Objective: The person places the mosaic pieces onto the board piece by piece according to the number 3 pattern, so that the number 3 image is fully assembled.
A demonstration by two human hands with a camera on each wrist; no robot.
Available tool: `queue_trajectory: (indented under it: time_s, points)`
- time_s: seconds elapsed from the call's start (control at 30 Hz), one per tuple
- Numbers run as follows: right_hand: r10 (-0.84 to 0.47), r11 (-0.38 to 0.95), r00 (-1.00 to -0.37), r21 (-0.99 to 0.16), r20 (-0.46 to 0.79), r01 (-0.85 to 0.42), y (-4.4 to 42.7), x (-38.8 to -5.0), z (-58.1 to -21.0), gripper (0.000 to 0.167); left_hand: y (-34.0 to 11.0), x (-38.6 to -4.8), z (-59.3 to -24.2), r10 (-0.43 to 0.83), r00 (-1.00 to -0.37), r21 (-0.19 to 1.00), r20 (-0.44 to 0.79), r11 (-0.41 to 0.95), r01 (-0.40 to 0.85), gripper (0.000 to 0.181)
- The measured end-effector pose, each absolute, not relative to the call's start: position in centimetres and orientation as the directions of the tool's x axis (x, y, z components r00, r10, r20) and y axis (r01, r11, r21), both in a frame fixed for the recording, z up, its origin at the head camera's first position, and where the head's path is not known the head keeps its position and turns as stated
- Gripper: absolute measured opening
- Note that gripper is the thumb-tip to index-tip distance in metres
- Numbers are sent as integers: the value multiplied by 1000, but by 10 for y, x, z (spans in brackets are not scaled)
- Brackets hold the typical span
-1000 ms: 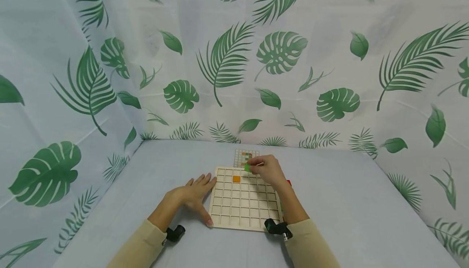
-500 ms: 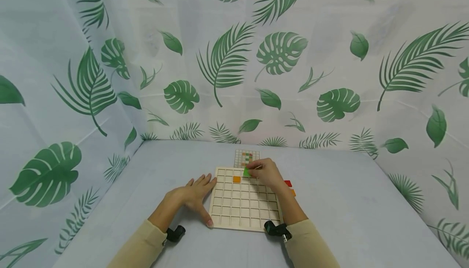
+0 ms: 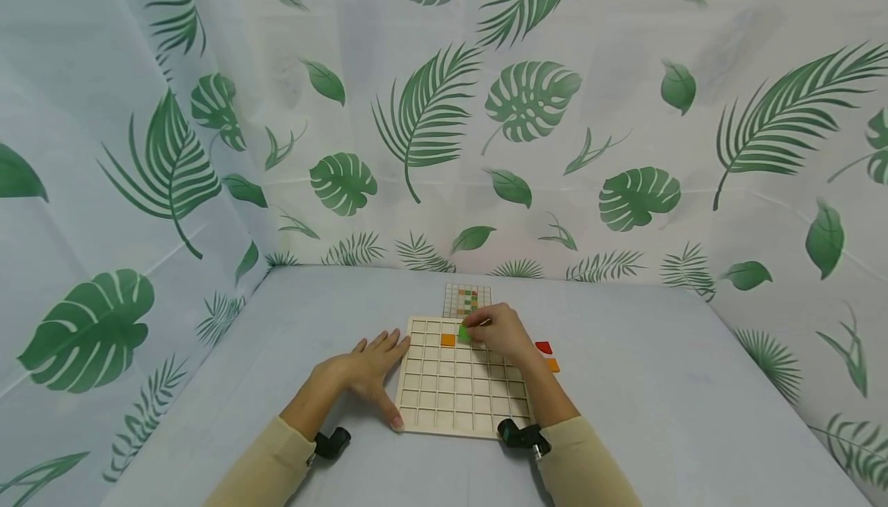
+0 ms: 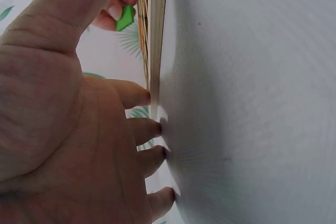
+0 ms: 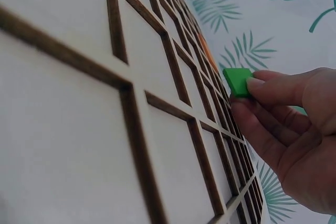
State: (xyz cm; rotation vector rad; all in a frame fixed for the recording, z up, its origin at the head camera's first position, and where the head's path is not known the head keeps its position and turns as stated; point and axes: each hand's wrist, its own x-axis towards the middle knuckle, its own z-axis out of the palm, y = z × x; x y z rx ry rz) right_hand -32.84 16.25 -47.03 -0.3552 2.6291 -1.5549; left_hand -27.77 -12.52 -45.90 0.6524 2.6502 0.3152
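Note:
A wooden grid board [image 3: 444, 399] lies on the table, with one orange square tile [image 3: 448, 340] in a cell near its far edge. My right hand [image 3: 501, 334] pinches a green square tile [image 5: 239, 81] between thumb and fingers, just right of the orange tile. In the right wrist view that green tile is tilted, close to the board's surface; whether it touches cannot be told. My left hand [image 3: 364, 372] rests with spread fingers along the board's left side. The thumb is at the near left corner, and the fingertips [image 4: 152, 158] touch the table and the board's edge.
Behind the board lies a small pattern card [image 3: 454, 297] printed with a grid and coloured squares. To the right of the board, partly behind my right forearm, are a red piece [image 3: 544, 347] and an orange piece [image 3: 553, 365]. A leaf-patterned cloth [image 3: 430, 206] hangs behind the table.
My right hand has moved slightly toward me and left with the green tile, down to beside the orange tile. The red and orange pieces have come into view. My left hand stays put.

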Motion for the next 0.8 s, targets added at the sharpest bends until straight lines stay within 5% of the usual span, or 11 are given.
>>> queue_trajectory:
  time_s: [0.8]
  points:
    - [-256,559,-964,-804,67,-204,156,-325,-470,6,-125,-277,-458,484,-812,307,-326,867,393,144]
